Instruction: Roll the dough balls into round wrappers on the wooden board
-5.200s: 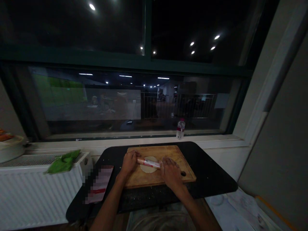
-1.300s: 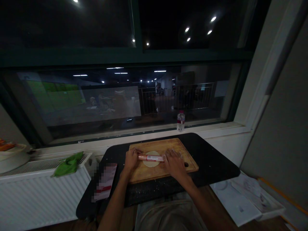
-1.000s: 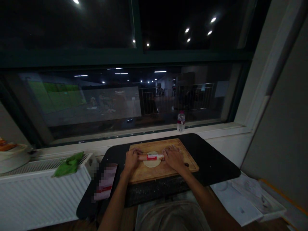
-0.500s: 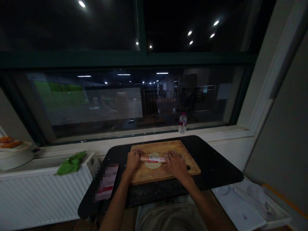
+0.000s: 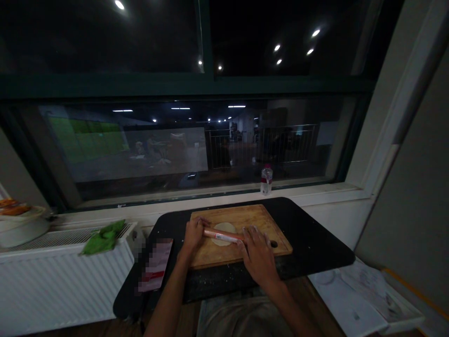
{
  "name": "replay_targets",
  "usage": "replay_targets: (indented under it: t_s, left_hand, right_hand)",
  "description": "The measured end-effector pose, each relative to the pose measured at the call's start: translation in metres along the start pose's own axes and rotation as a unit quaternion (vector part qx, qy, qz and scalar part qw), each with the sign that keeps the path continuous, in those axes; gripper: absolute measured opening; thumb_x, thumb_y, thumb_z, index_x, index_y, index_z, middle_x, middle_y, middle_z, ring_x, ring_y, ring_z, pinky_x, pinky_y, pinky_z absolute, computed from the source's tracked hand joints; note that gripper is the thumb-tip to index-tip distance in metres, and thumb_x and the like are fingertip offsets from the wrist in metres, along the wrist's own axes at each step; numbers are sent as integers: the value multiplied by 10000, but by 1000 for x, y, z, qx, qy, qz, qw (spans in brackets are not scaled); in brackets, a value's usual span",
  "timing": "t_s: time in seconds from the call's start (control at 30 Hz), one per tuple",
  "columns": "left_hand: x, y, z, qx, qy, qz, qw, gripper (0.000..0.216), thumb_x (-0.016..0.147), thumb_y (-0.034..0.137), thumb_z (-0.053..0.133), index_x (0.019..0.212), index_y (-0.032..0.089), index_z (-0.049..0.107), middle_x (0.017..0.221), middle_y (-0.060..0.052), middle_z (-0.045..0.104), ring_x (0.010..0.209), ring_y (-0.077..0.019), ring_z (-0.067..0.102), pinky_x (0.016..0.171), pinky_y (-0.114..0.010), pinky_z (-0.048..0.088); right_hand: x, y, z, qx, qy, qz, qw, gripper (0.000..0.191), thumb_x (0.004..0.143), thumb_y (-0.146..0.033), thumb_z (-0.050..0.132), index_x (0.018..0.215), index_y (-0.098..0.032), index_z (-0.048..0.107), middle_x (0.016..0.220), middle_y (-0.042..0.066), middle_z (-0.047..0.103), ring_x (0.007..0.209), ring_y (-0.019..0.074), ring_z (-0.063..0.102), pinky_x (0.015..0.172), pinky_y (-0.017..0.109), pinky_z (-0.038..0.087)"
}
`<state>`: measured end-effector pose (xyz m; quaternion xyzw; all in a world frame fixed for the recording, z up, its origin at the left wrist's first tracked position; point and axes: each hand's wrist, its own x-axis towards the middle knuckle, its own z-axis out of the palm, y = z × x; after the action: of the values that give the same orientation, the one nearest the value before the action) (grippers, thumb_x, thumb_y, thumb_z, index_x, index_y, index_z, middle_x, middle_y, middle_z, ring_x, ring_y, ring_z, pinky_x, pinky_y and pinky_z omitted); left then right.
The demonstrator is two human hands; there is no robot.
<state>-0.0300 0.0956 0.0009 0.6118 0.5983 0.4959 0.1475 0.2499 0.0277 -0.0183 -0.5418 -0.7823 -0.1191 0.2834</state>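
Note:
A flat round of pale dough [image 5: 229,227] lies on the wooden cutting board [image 5: 210,260]. Across it, slanting down to the right, is a reddish-brown rolling pin [image 5: 219,234] with a printed label around its middle. Its left end is in my left hand [image 5: 193,232], fingers closed around it. My right hand [image 5: 260,257] lies over the other end, palm down with its fingers bent forward over the pin and the thumb against it. Both ends of the pin are hidden under my hands. White flour shows on the right fingertips.
The board sits on a black table [image 5: 315,248] dusted with white specks. A pink and red packet [image 5: 158,264], partly pixelated, lies at its left. A green cloth [image 5: 104,237] hangs on the radiator [image 5: 59,285] beside a white bowl [image 5: 23,227]. A bottle [image 5: 266,180] stands on the windowsill.
The rolling pin has turned from nearly level to slanted, its right end now nearer me. My right hand has swung down and toward me with it; my left hand has barely moved.

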Motion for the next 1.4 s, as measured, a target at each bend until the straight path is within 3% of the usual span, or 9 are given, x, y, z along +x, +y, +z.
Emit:
replay_targets:
  t_s: [0.3,0.47,0.73,0.83,0.97,1.07,1.17,1.3,1.4]
  left_hand:
    - [-2,7,-3,94,34,-1,995,409,860,104,438,967,195,822,1046,-76,856,1093,-236,757,1085,-366,561]
    - [-5,23,-7,252,-18,-25,967,445,994,155,409,1147,213,823,1289,-102,802,1275,-289,659,1126,-446,527]
    - [-9,41,-15,469,-146,5,871,476,1098,333,398,1486,223,652,1571,-227,562,1415,-412,501,1064,-646,515]
    - [3,44,-11,487,-165,5,858,498,1089,329,444,1549,217,598,1577,-253,559,1466,-440,478,1086,-673,502]
    - [20,48,-5,475,-180,3,861,522,1137,305,323,1597,225,557,1602,-210,578,1537,-369,470,1205,-606,446]
    - [22,45,-7,470,-205,29,858,527,1147,323,311,1616,266,544,1616,-171,573,1526,-333,484,1194,-520,475]
    - [14,42,-12,477,-232,62,845,497,1121,345,391,1568,294,600,1637,-166,543,1518,-393,454,1143,-573,507]
    - [0,44,-13,467,-223,69,853,517,1091,338,425,1580,307,592,1671,-175,507,1515,-446,405,1107,-658,503]
    - [-12,48,-12,447,-196,47,872,479,1087,319,424,1511,289,645,1581,-190,583,1431,-408,498,1090,-606,517]
  right_hand:
    - [49,7,-6,10,-78,38,996,512,1191,-413,337,1459,-187,710,1536,177,690,1504,352,553,1289,609,310]
    - [80,12,-7,5,-130,47,990,494,1174,-402,372,1318,-205,802,1458,147,749,1511,359,550,1288,599,323]
    - [116,26,10,-7,-194,-1,981,552,1112,-406,451,1581,-201,657,1690,160,550,1690,423,257,1342,705,159]
    - [121,30,14,-19,-211,-34,977,585,1108,-436,467,1615,-189,619,1785,178,383,1717,428,157,1347,721,73]
    - [125,33,15,-16,-211,-51,976,602,1136,-451,394,1652,-200,574,1815,159,321,1732,379,113,1365,674,22]
    - [126,35,17,-10,-214,-52,975,611,1136,-445,391,1678,-204,536,1819,151,320,1734,366,105,1371,661,42]
    - [123,35,18,-9,-202,-52,978,640,1119,-438,425,1711,-202,482,1801,152,364,1732,365,125,1371,650,110]
    - [118,32,19,-2,-180,-21,984,657,1105,-461,454,1703,-192,499,1732,156,494,1685,355,305,1365,560,221]
    - [116,29,18,16,-176,-4,984,620,1109,-456,455,1660,-192,562,1674,137,579,1615,318,443,1336,463,306]
